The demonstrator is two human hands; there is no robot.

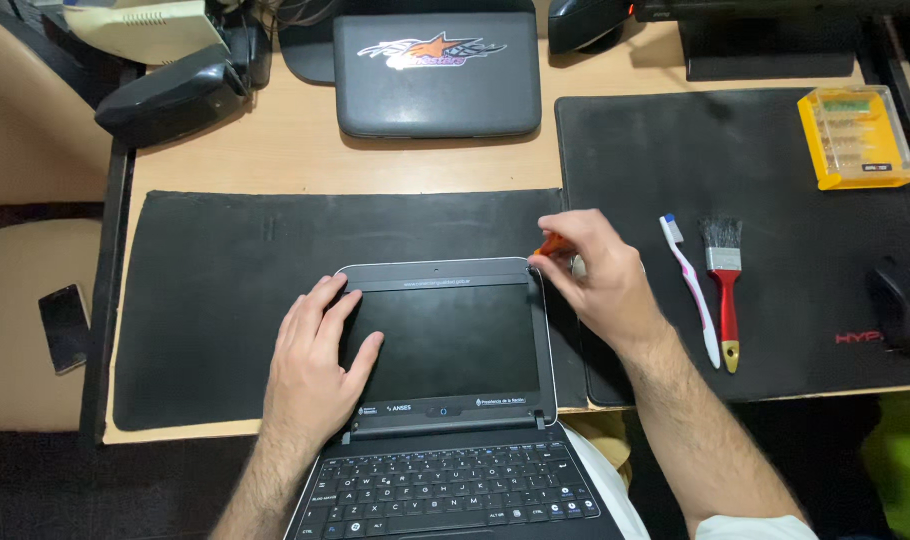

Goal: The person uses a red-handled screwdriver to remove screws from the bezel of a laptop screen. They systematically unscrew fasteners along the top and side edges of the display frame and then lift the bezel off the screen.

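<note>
I see a small laptop [445, 400] lying open at 6 o'clock, its lid folded flat back onto a long black mat [225, 300] and its keyboard hanging toward me over the desk [275, 150] edge. My left hand [315, 370] lies flat on the left part of the dark screen, fingers spread and closed on nothing, pinning the lid down. My right hand [595, 275] sits at the lid's upper right corner, thumb and fingers pinched narrowly on a small orange tool [552, 243] whose tip meets the bezel corner; how much of the tool lies inside the hand I cannot tell.

At 3 o'clock from that hand, on a second black mat [775, 180], lie a white and pink toothbrush [690, 290] and, just beside it, a red-handled paintbrush [725, 280], both pointing away from me and apart from the hand. Further toward 2 o'clock a yellow case of screwdriver bits [855, 137] rests on the same mat, and a black mouse [900, 305] sits at the far right edge.

At 12 o'clock a second, closed grey laptop [437, 75] lies on the bare desk beyond the long mat. A black office phone [175, 95] stands at 10 o'clock. A mobile phone [65, 327] lies at 9 o'clock on a beige seat, off the desk. Nothing lies between either hand and the open laptop.
</note>
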